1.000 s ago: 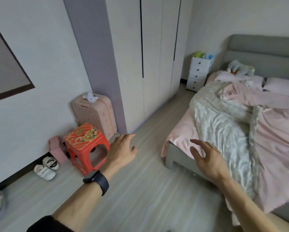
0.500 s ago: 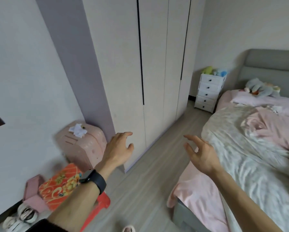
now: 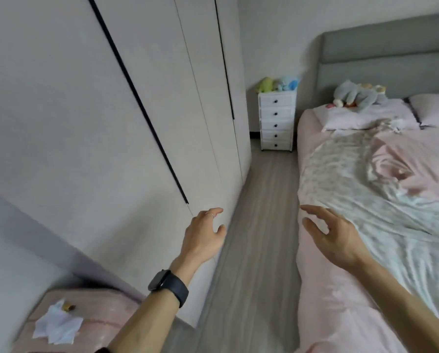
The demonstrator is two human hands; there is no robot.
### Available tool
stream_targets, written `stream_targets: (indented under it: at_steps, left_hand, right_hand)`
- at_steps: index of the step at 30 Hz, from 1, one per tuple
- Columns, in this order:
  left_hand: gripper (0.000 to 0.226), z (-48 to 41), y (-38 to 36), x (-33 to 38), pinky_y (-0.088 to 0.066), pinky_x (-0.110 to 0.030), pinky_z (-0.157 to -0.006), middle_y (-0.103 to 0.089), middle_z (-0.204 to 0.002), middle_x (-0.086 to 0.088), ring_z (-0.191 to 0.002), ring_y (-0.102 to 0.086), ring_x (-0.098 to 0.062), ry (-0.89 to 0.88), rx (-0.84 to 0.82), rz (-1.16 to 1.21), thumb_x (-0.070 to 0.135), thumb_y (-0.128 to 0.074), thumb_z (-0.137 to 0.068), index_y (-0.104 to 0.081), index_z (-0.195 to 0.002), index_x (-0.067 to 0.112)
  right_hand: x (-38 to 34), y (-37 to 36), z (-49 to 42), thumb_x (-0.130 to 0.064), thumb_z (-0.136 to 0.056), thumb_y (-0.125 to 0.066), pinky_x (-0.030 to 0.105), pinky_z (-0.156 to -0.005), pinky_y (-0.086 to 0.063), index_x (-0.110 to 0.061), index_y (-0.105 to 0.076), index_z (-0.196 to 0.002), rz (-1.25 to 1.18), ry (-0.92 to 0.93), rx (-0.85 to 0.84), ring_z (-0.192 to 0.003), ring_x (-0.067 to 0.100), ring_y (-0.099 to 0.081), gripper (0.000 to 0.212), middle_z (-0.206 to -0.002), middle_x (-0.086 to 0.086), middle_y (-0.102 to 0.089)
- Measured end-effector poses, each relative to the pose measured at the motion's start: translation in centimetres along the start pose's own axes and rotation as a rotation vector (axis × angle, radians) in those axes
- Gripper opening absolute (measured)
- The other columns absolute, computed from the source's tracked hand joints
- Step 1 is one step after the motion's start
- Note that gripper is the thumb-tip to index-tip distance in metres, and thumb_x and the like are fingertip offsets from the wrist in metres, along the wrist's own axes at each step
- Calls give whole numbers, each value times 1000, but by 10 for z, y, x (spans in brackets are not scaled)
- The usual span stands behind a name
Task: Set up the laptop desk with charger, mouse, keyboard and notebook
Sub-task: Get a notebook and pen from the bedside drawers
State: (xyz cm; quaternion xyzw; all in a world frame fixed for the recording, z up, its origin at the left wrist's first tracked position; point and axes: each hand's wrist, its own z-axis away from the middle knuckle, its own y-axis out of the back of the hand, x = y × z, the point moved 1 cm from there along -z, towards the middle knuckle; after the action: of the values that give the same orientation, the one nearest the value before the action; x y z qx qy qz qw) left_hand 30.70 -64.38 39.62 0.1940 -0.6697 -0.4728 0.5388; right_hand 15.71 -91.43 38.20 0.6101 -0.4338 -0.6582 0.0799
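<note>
Can't tell where the laptop gear is from this view, it's just a bedroom aisle. Both hands are out front holding nothing. Left hand point(image 3: 203, 235) has its fingers apart and relaxed, hanging in the air close to the wardrobe point(image 3: 137, 98), with a thin ring point(image 3: 209, 214) on one finger and a black watch point(image 3: 167, 286) on the wrist. Right hand point(image 3: 333, 238) is spread loose too, hovering over the edge of the bed point(image 3: 340, 314).

Strip of grey wood floor point(image 3: 261, 225) runs between the wardrobe and the bed. Bed has a pink sheet with a rumpled pale blanket point(image 3: 366, 200) over it, a grey headboard point(image 3: 391, 47), pillows point(image 3: 361, 118) and a grey stuffed toy point(image 3: 353, 95) lying on them.

Far end of the aisle there's a small white drawer unit point(image 3: 277, 121) against the wall with a few plush toys point(image 3: 277, 84) on top. Bottom left is a pink suitcase point(image 3: 98, 309) with a crumpled tissue point(image 3: 58, 324) on it, and a little gold thing point(image 3: 68, 307) just beside the tissue, too blurry to say what.
</note>
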Motion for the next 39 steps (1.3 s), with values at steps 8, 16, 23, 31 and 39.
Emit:
stream_targets:
  at_steps: [8,16,23,31,39]
  left_hand:
    - [46,-213,-55,23,-41,-38,-105,-53,-137,6,-127,-49,-15,-66,-144,44,36,-51,-89,-49,-136,36]
    - [45,-428,-82,70,-41,-33,-103,-53,-135,6,-125,-50,-15,-52,-173,90,37,-49,-90,-49,-135,35]
    - [48,-586,-107,89,-42,-34,-102,-58,-131,9,-124,-52,-14,-58,-206,125,40,-48,-87,-53,-134,32]
    - [44,-817,-153,104,-42,-27,-99,-58,-134,5,-120,-55,-13,-56,-261,151,32,-51,-92,-54,-136,27]
    - [39,-1011,-190,161,-40,-21,-94,-59,-133,9,-121,-56,-11,-99,-384,168,35,-54,-93,-56,-132,29]
  right_hand:
    - [43,-27,-162,-37,-97,-58,38,-98,-48,-36,-62,-131,-34,-119,15,-114,19,-60,34,-124,-5,-66]
    - [71,-12,-367,-40,-98,-55,22,-87,-40,-39,-60,-131,-19,-110,-29,-109,6,-57,33,-130,-13,-61]
    - [89,-3,-544,-41,-99,-53,22,-83,-42,-39,-59,-131,70,-87,-55,-97,7,-59,33,-125,-11,-62]
    - [133,-17,-747,-32,-97,-60,26,-92,-47,-33,-64,-130,102,-134,-20,-106,18,-64,33,-125,-4,-66]
    - [187,-13,-927,-41,-98,-56,19,-92,-39,-35,-61,-132,145,-234,-36,-119,12,-58,35,-132,-8,-62]
